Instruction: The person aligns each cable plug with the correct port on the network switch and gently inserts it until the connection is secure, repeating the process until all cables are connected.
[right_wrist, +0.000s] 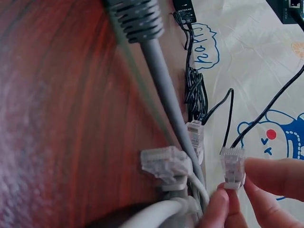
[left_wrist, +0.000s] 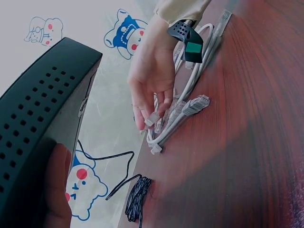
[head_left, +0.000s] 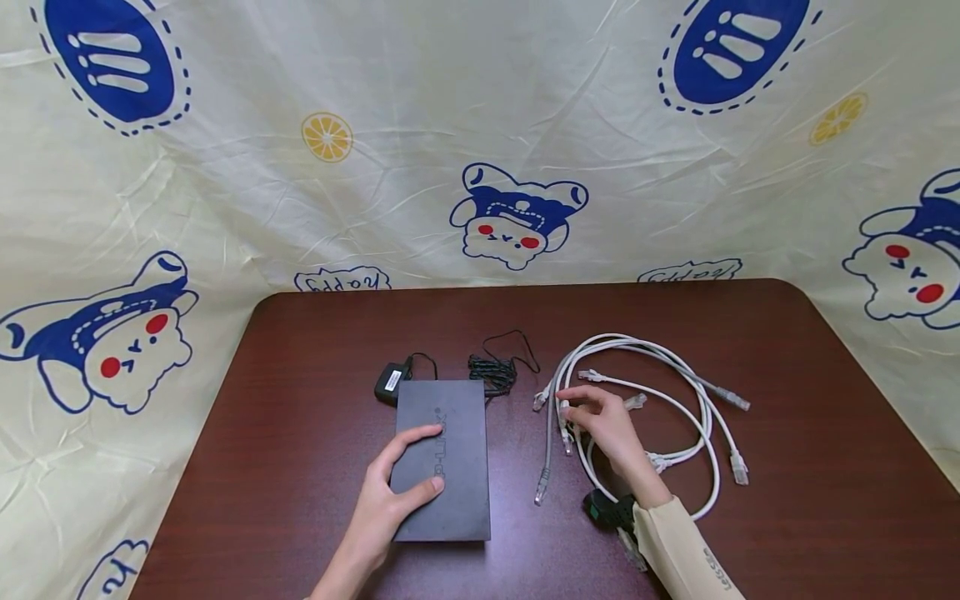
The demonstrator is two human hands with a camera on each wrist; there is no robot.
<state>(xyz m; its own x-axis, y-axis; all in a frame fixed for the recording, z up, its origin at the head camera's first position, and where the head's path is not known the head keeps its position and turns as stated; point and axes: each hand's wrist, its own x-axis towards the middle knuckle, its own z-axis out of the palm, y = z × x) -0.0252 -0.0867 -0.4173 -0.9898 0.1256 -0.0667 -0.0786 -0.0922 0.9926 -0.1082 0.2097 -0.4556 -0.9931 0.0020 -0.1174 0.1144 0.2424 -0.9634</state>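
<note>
My left hand (head_left: 382,492) grips a dark grey network switch (head_left: 465,467) from its left side, thumb and a finger lying over the lettered top. Rows of square vent holes show on the switch's side in the left wrist view. My right hand (head_left: 611,429) pinches the clear plug (right_wrist: 232,166) of an Ethernet cable between thumb and fingers, to the right of the switch. Around that hand lies a loose coil of white and grey Ethernet cables (head_left: 705,392). More clear plugs (right_wrist: 164,161) lie close beside the pinched one. The left hand's other fingers are mostly hidden by the switch.
A black power adapter (head_left: 390,382) sits behind the switch, and its bundled black cord (head_left: 493,373) lies to the right. Several cable ends spread over the brown table (head_left: 315,467). A printed cloth (head_left: 405,208) hangs behind the table's far edge.
</note>
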